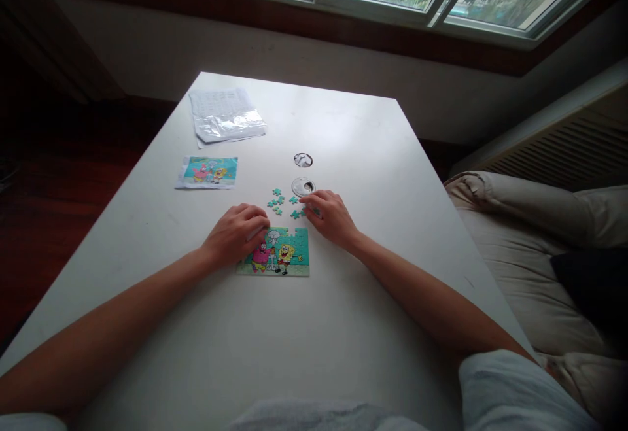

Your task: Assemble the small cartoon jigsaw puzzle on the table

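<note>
left hand (240,230) and right hand (331,216) curled

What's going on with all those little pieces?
Someone is working on a jigsaw puzzle. The left hand covers its upper left corner; the right hand is beside the loose pieces beyond it, though I can't tell if it holds one. Much of the puzzle is joined, but its top edge has a gap.

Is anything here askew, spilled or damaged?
Nothing looks spilled or damaged. The rectangular, multicoloured cartoon jigsaw has a gapped far edge, but small loose teal puzzle pieces lie just beyond it, so it looks incomplete. At far left, the white paper stack with clear plastic looks slightly askew: its edges don't line up.
</note>
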`<state>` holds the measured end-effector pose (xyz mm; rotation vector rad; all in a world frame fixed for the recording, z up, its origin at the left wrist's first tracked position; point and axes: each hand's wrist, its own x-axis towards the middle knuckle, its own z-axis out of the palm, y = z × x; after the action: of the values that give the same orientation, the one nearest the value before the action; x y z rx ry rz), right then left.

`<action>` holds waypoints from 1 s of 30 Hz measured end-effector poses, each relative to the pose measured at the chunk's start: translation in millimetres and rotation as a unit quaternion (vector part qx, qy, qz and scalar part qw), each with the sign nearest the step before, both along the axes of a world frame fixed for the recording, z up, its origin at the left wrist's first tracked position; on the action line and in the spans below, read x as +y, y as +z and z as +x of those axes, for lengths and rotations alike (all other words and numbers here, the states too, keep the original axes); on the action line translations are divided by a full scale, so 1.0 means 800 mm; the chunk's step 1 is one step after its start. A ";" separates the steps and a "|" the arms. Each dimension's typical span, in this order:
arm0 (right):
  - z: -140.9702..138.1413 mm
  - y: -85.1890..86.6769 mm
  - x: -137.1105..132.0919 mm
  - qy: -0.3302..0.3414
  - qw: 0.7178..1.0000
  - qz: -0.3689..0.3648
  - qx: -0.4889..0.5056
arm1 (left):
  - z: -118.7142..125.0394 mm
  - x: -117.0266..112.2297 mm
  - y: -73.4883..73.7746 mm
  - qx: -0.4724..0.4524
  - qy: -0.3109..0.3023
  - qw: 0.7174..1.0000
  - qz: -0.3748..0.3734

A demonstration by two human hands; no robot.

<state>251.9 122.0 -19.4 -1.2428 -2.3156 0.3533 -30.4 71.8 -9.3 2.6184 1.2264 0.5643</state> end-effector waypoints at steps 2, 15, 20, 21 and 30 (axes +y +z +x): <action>-0.004 0.004 0.008 0.005 1.000 -0.006 -0.022 | 0.000 0.000 0.000 0.001 -0.001 1.000 0.001; -0.030 -0.001 0.040 0.022 0.999 -0.015 -0.042 | 0.001 0.000 0.004 0.011 0.000 1.000 -0.005; -0.031 -0.001 0.039 0.018 0.999 -0.022 -0.032 | 0.000 0.000 0.002 0.009 0.002 1.000 -0.005; -0.031 0.000 0.040 0.018 0.999 -0.024 -0.031 | 0.000 0.000 0.001 0.009 0.003 1.000 -0.006; -0.060 0.009 0.066 0.035 0.999 -0.012 -0.017 | 0.002 -0.001 0.004 0.013 0.012 1.000 -0.011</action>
<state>203.8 174.8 -11.8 -1.1890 -2.3946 0.3889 -29.2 71.1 -6.1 2.6046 1.2657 0.5199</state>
